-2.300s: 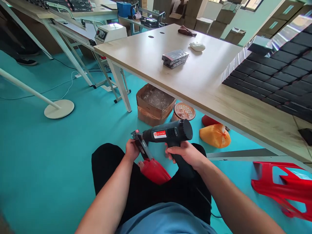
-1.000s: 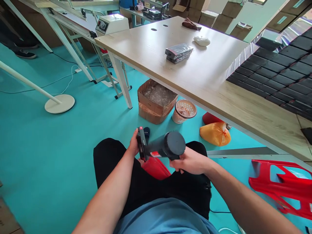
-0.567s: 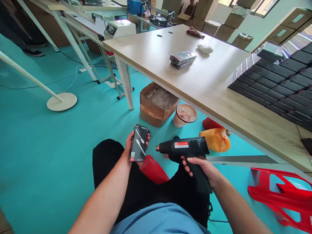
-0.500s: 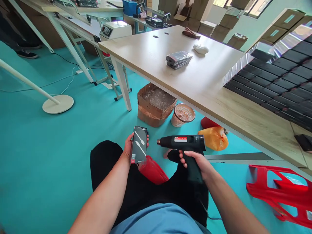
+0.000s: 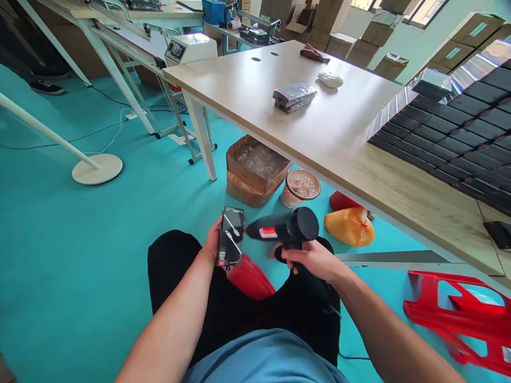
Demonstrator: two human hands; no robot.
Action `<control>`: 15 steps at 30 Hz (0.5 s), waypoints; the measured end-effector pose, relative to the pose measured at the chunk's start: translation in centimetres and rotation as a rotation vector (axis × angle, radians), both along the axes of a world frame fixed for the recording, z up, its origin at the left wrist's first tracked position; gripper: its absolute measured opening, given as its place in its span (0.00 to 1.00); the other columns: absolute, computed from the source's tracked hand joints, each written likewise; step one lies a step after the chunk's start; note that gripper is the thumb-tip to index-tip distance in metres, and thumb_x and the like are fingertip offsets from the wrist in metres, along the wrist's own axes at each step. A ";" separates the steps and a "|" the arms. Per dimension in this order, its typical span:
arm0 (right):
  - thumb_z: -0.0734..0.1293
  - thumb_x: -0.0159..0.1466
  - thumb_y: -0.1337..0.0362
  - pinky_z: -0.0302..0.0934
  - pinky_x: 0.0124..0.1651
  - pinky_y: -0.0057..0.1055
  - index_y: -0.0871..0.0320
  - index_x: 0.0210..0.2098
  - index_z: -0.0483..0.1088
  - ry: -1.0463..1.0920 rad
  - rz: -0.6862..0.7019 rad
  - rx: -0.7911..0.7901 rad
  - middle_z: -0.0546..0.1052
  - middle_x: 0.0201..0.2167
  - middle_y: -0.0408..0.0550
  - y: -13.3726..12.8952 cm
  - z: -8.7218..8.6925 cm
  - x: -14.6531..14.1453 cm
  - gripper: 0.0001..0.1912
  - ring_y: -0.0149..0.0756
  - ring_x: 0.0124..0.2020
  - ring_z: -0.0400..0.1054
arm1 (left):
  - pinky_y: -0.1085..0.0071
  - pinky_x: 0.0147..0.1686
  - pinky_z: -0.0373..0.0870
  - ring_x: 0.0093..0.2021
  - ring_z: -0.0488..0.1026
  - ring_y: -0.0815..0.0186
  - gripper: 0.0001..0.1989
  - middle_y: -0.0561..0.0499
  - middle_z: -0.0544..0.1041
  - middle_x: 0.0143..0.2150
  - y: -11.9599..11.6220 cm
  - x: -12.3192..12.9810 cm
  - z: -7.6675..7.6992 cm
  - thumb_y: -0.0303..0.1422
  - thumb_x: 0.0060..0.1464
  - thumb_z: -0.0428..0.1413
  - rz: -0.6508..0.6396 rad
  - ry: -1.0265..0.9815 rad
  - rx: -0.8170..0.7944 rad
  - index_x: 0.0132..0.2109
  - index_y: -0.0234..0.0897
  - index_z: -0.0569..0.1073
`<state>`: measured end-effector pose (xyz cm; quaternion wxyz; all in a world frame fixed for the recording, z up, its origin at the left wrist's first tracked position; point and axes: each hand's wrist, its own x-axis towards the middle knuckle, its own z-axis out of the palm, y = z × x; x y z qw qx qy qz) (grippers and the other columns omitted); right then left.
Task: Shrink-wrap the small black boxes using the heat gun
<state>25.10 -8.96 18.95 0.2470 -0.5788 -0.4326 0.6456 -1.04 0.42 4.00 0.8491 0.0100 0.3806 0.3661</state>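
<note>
A flat black box [image 5: 230,236] with a picture of white cable plugs is in my left hand [image 5: 212,239], above my lap. My fingers wrap round its sides. My right hand [image 5: 305,257] grips the handle of a black heat gun [image 5: 285,229] with a red and white label. The gun's nozzle points left at the box's right edge, close beside it. Below and between the two hands lies something red [image 5: 251,279] between my knees. On the table [image 5: 255,96] rest film-wrapped black boxes [image 5: 294,97] and a white bundle [image 5: 330,80].
Many stacked black boxes [image 5: 459,125] stand on the table's right. Below are a carton [image 5: 249,183], a waste basket [image 5: 293,198], an orange bag [image 5: 349,226] and a red stool [image 5: 459,314]. A lamp base [image 5: 98,169] stands left; a person's shoe [image 5: 46,87] shows farther back.
My right hand has moved left and turned the heat gun, so its rear faces me more and its nozzle is nearer the box. The box has shifted slightly right.
</note>
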 end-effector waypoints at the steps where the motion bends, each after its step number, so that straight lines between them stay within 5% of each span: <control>1: 0.70 0.56 0.60 0.63 0.28 0.32 0.58 0.35 0.71 0.010 -0.075 0.022 0.72 0.23 0.43 0.1 0.0 -0.4 0.10 0.35 0.25 0.65 | 0.57 0.36 0.80 0.38 0.82 0.50 0.34 0.32 0.82 0.43 0.1 0.1 -0.1 0.50 0.67 0.46 -0.015 0.023 -0.016 0.57 0.21 0.75; 6: 0.70 0.57 0.62 0.61 0.28 0.32 0.58 0.29 0.69 0.155 0.129 0.008 0.72 0.22 0.44 0.6 0.6 -3.5 0.07 0.34 0.24 0.65 | 0.56 0.34 0.79 0.29 0.80 0.52 0.24 0.41 0.81 0.30 0.7 0.4 -0.8 0.44 0.65 0.50 -0.051 0.194 -0.101 0.53 0.28 0.78; 11: 0.73 0.54 0.61 0.63 0.26 0.31 0.58 0.36 0.71 0.132 -0.259 0.050 0.72 0.22 0.42 2.8 -0.5 -3.4 0.13 0.34 0.23 0.66 | 0.56 0.33 0.79 0.33 0.81 0.50 0.30 0.35 0.82 0.37 0.6 0.2 -1.1 0.47 0.65 0.47 -0.087 0.153 -0.058 0.56 0.25 0.77; 15: 0.75 0.53 0.61 0.65 0.27 0.31 0.60 0.37 0.74 0.144 -0.266 -0.046 0.76 0.29 0.48 3.4 -0.8 -1.7 0.14 0.34 0.26 0.69 | 0.57 0.35 0.79 0.37 0.82 0.49 0.31 0.33 0.83 0.40 0.3 0.0 -1.2 0.47 0.65 0.46 -0.112 0.119 -0.029 0.56 0.23 0.77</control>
